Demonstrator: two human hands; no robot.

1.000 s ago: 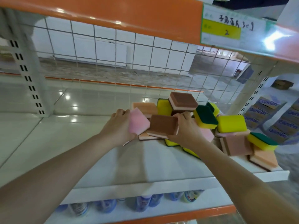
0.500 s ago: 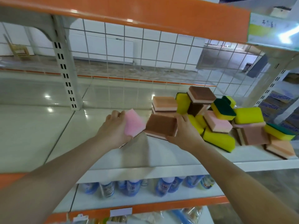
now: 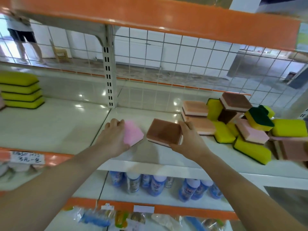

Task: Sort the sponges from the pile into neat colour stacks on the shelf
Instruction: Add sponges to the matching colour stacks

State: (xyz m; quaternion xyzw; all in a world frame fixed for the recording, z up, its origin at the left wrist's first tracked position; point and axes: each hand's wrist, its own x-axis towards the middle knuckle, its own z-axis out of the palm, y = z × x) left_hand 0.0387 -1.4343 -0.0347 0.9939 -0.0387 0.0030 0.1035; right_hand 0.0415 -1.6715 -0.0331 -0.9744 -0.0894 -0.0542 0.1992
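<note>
Scene: head-worn view of a white shelf (image 3: 50,124) with an orange front edge, both bare arms reaching in over it.
Left grip: the left hand (image 3: 115,137) curled its fingers round a pink sponge (image 3: 133,135), held just above the shelf surface.
Right grip: the right hand (image 3: 188,139) grasped a brown-topped sponge (image 3: 164,130) with a pale pink underlayer, thumb along its near edge, held level beside the pink one without touching it.
Pile: a loose pile (image 3: 241,125) of yellow, pink, peach and brown sponges lay at the right of the shelf, several tilted and leaning on each other.
Finished stack: a yellow stack (image 3: 20,90) of four sponges with dark undersides sat neatly at the far left, well apart from the pile.
Look of the sponges: soft rectangular blocks, two-layered, with a rougher scouring face; likely light and easily squashed.
Risk: carrying two colours at once could end with one set on the wrong stack.
Risk: a careless reach back might nudge the leaning pile, sliding sponges off the shelf's front edge.
Below: blue-capped bottles (image 3: 155,184) stood on the lower shelf.
</note>
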